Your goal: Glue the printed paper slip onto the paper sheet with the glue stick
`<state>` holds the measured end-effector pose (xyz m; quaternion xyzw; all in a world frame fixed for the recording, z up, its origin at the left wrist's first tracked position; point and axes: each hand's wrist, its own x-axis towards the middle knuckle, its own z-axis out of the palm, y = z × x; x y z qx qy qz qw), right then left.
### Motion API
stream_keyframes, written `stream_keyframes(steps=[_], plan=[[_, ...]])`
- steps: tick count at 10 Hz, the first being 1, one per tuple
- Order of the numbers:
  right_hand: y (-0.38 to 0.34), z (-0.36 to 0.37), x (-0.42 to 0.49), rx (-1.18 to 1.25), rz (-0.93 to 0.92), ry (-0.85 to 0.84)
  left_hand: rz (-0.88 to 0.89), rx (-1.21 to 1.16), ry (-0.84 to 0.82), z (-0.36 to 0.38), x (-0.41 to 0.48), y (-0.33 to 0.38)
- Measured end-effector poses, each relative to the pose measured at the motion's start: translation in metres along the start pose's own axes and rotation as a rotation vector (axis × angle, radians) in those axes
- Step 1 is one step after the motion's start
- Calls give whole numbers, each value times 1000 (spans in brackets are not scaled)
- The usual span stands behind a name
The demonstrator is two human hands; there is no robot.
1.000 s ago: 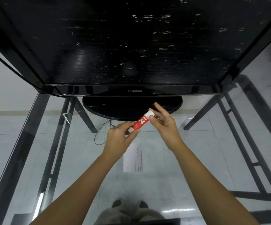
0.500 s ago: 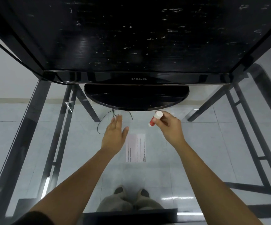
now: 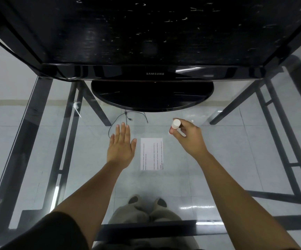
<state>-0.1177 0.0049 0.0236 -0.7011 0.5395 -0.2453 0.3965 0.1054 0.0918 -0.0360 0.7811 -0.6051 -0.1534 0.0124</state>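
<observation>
Two hands reach out over the glass tabletop (image 3: 236, 159) in front of a black monitor (image 3: 155, 42). The left hand (image 3: 121, 145) is flat, palm down, its fingers straight and pressed together with the thumb out, just left of the printed paper slip (image 3: 152, 153). The slip lies flat on the glass between the hands. The right hand (image 3: 189, 138) sits up and right of the slip, its fingers curled around the glue stick (image 3: 176, 124), whose white end alone pokes out. A thin black cable (image 3: 126, 116) shows beyond the left fingertips.
</observation>
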Motion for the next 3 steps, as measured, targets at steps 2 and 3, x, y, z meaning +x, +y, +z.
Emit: stream_keyframes(steps=[2,3], plan=[[-19,-20,4,2,61,-12,5,-38,-1,-29,9,9],[-36,-33,12,-48,-14,12,80,-24,-4,-55,22,15]])
